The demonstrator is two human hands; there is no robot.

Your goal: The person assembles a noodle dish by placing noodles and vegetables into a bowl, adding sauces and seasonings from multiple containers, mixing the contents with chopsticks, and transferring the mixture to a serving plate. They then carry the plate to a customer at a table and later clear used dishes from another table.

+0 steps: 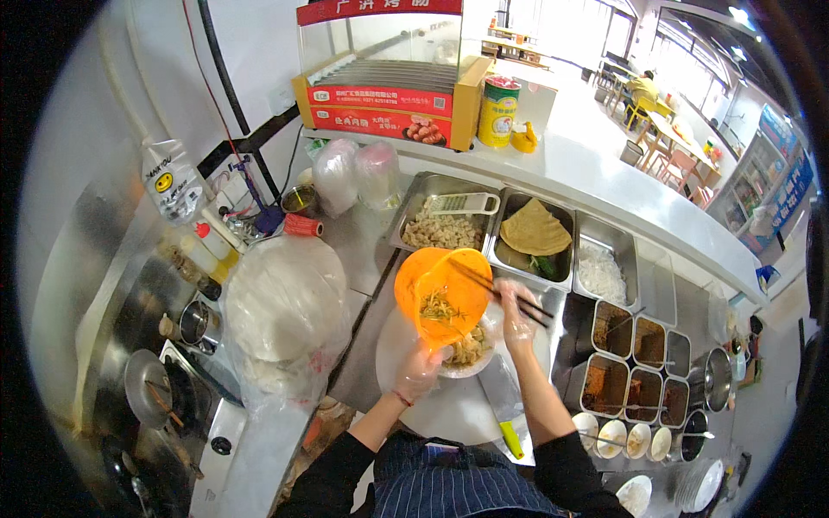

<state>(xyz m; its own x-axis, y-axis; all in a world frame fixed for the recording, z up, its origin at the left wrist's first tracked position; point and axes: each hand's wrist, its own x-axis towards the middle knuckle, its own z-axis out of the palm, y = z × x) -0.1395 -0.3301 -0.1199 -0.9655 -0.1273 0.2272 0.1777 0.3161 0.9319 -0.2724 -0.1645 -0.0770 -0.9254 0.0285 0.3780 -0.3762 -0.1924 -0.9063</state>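
My left hand (420,373), in a clear plastic glove, grips the handle end of an orange plastic bowl (403,285). The bowl is tilted, and shredded food (440,305) lies inside it. Dark chopsticks (471,274) are held in my gloved right hand (516,314), their tips reaching into the bowl. Below the bowl's rim is a white dish (461,371) with mixed food (467,349) in it, partly hidden by the bowl. The dish stands on a round white board (440,417). Right of it lies a broad-bladed knife (502,395) with a green handle (511,439).
Steel pans hold chopped food with a grater (463,204), folded tofu-like sheets (536,230) and white noodles (600,272). Seasoning containers (605,388) stand at the right. A large plastic-covered stack (285,298) sits left. Behind the counter ledge (602,175), a person (642,90) sits far off.
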